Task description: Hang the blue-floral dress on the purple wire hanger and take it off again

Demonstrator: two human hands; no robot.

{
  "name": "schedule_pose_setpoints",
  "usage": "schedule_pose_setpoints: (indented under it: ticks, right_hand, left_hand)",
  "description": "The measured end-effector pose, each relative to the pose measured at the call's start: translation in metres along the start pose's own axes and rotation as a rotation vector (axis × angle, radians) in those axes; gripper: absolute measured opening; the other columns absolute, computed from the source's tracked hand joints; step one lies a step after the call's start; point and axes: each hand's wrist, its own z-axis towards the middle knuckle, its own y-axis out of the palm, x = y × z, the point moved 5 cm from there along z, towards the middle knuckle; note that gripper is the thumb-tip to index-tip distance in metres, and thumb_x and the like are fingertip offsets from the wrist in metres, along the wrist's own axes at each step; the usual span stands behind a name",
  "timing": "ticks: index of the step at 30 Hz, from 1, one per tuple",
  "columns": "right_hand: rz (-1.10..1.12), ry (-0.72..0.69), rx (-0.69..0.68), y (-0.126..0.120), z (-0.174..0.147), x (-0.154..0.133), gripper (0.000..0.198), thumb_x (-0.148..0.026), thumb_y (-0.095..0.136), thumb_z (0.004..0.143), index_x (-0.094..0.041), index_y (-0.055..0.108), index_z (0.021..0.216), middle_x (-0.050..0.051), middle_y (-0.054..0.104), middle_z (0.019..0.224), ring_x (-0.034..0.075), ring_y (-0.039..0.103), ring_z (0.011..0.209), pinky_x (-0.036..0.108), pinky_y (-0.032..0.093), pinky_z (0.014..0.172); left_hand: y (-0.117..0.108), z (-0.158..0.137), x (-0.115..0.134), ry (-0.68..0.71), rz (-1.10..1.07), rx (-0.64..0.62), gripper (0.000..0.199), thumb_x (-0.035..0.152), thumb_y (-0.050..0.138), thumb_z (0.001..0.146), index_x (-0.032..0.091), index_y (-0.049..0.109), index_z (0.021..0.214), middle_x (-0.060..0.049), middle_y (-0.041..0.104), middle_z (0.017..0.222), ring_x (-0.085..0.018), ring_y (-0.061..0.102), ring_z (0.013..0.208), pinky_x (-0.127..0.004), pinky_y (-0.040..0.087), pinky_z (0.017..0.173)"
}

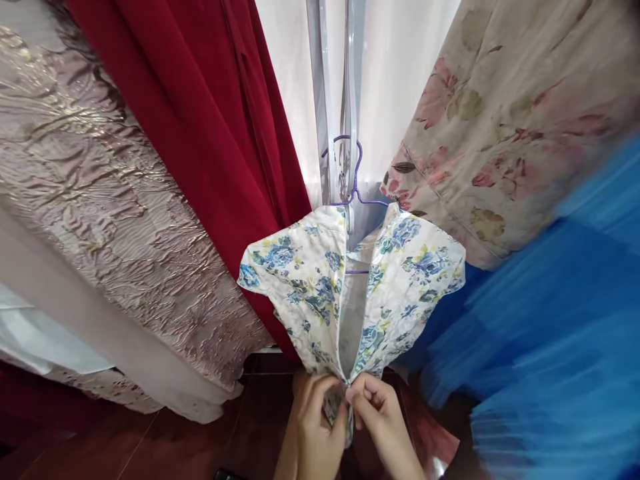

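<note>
A white dress (pixel 315 287) with blue flowers hangs on a thin purple wire hanger (pixel 355 192). Its zipper (pixel 365 317) is undone from the neckline down to my fingers, and the grey inside shows between the two edges. My left hand (pixel 321 423) is closed on the dress fabric just left of the zipper's lower end. Beside it, the thumb and fingers of my right hand (pixel 377 413) pinch at the zipper where the edges meet. The zipper pull itself is mostly covered by my fingertips. Below my hands, a small part of the dress shows.
Left of the dress hang a red garment (pixel 200 120) and a textured pink-gold one (pixel 100 180). To the right are a beige floral garment (pixel 500 133) and blue tulle (pixel 540 320). White straps (pixel 353 80) hang behind the hanger. Dark red tile floor (pixel 200 427) lies below.
</note>
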Motion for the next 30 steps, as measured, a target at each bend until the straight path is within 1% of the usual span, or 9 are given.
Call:
schedule_pose_setpoints:
  ticks: [1,3,6,7,10,13,16,23,30]
  right_hand:
    - [0.002,-0.008,-0.005,0.000,-0.002,-0.001,0.032,-0.036,0.064,0.089,-0.019,0.052,0.065,-0.006,0.041,0.055,0.010,0.036,0.051,0.025,0.027,0.053]
    - [-0.009,-0.018,-0.011,-0.001,-0.007,-0.004,0.035,-0.038,0.064,0.090,-0.019,0.050,0.065,-0.005,0.042,0.057,0.010,0.036,0.053,0.025,0.027,0.053]
    - [-0.024,-0.015,-0.005,-0.007,-0.015,-0.005,0.038,-0.042,0.063,0.092,-0.019,0.048,0.066,-0.005,0.041,0.058,0.010,0.035,0.054,0.025,0.026,0.054]
    - [-0.029,-0.017,0.004,-0.009,-0.018,-0.006,0.039,-0.043,0.062,0.093,-0.019,0.048,0.066,-0.005,0.041,0.058,0.010,0.035,0.054,0.025,0.026,0.054]
    - [-0.049,-0.023,0.059,-0.015,-0.021,-0.007,0.041,-0.046,0.062,0.093,-0.018,0.050,0.066,-0.006,0.040,0.056,0.010,0.035,0.053,0.025,0.026,0.054]
    - [-0.048,-0.028,0.097,-0.013,-0.017,-0.011,0.041,-0.046,0.065,0.092,-0.018,0.052,0.065,-0.006,0.040,0.054,0.010,0.035,0.052,0.025,0.027,0.053]
    - [-0.025,-0.040,0.093,-0.006,-0.009,-0.021,0.039,-0.046,0.066,0.090,-0.018,0.056,0.066,-0.006,0.044,0.052,0.010,0.036,0.049,0.025,0.028,0.051]
    - [0.042,-0.161,0.178,-0.009,0.015,-0.072,0.029,-0.039,0.069,0.089,-0.018,0.063,0.071,-0.006,0.049,0.048,0.008,0.035,0.044,0.023,0.028,0.047]
    - [0.000,-0.382,0.203,-0.008,0.053,-0.145,0.020,-0.031,0.071,0.086,-0.016,0.069,0.074,-0.006,0.051,0.046,0.006,0.034,0.040,0.020,0.023,0.041]
  left_hand:
    - [0.011,-0.003,0.000,-0.030,-0.026,-0.041,0.019,0.023,0.069,0.083,0.022,0.072,0.102,-0.009,0.070,0.106,-0.028,0.066,0.102,-0.034,0.051,0.091]
    - [0.023,-0.006,0.002,-0.070,-0.059,-0.014,0.021,0.024,0.068,0.084,0.023,0.071,0.105,-0.007,0.070,0.104,-0.027,0.067,0.098,-0.033,0.051,0.087]
    - [0.033,-0.005,0.015,-0.019,-0.011,-0.026,0.008,0.022,0.065,0.086,0.022,0.069,0.093,-0.004,0.068,0.088,-0.022,0.065,0.084,-0.028,0.050,0.077]
    - [0.034,-0.004,0.020,0.014,0.018,-0.042,0.003,0.021,0.064,0.086,0.021,0.067,0.086,-0.003,0.066,0.082,-0.020,0.063,0.079,-0.026,0.049,0.074]
    - [0.037,-0.007,0.028,0.043,0.055,-0.089,0.020,0.019,0.058,0.090,0.020,0.054,0.070,0.000,0.057,0.070,-0.016,0.057,0.069,-0.023,0.045,0.067]
    - [0.036,-0.008,0.031,0.007,0.036,-0.112,0.026,0.018,0.053,0.093,0.020,0.046,0.068,0.001,0.052,0.068,-0.014,0.053,0.065,-0.022,0.042,0.063]
    - [0.033,-0.005,0.033,0.002,0.031,-0.132,0.027,0.017,0.053,0.094,0.020,0.045,0.069,0.001,0.052,0.069,-0.014,0.052,0.067,-0.023,0.041,0.066]
    - [0.037,-0.003,0.034,0.014,0.007,-0.273,0.011,0.016,0.056,0.092,0.019,0.056,0.081,-0.003,0.061,0.081,-0.018,0.059,0.080,-0.027,0.043,0.075]
    - [0.071,0.014,0.033,0.016,0.019,-0.270,0.017,0.016,0.058,0.089,0.020,0.050,0.074,-0.001,0.056,0.075,-0.016,0.054,0.076,-0.027,0.042,0.075]
